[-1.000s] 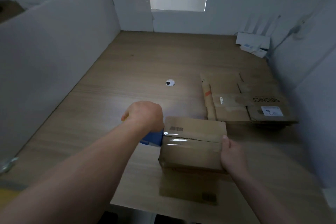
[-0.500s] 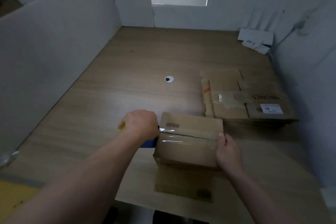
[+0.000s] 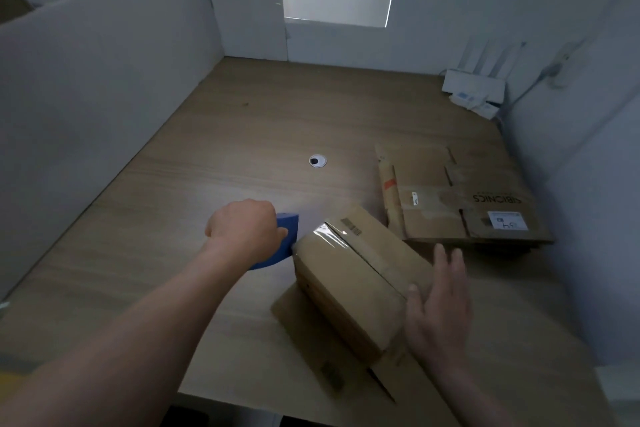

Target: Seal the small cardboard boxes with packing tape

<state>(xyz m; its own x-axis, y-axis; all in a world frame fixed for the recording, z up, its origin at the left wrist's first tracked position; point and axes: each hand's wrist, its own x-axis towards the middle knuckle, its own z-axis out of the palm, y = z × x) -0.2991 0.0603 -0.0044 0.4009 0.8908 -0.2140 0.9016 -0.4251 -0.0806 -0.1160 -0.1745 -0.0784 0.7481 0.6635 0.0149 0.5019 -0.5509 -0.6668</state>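
Tape [image 3: 327, 236] shows only as a glossy patch at the far end of the top seam of the small cardboard box [image 3: 349, 281], which lies skewed across a flat cardboard sheet [image 3: 349, 374] at the near edge of the desk [image 3: 242, 135]. The rest of the seam looks bare and slightly parted. Your left hand [image 3: 244, 232] is clenched round the blue tape dispenser [image 3: 289, 236], just beside the box's far-left end. Your right hand [image 3: 440, 308] is spread flat with straight fingers at the near right end, the thumb seemingly just touching the box. That is the weak point: with no firm hold, a pull on the dispenser would likely swivel or slide the box on the loose sheet, and the strip could wander off the seam, wrinkle, or lift at its start. Pressing unevenly on the parted flaps may also seal them misaligned. As for writing, the flattened cartons [image 3: 450, 204] to the right carry "SIBIONICS" printed upside down to you, plus a white label [image 3: 507, 220] with a handwritten mark too small to read. A barcode [image 3: 350, 226] sits on the box's far flap, its digits illegible.
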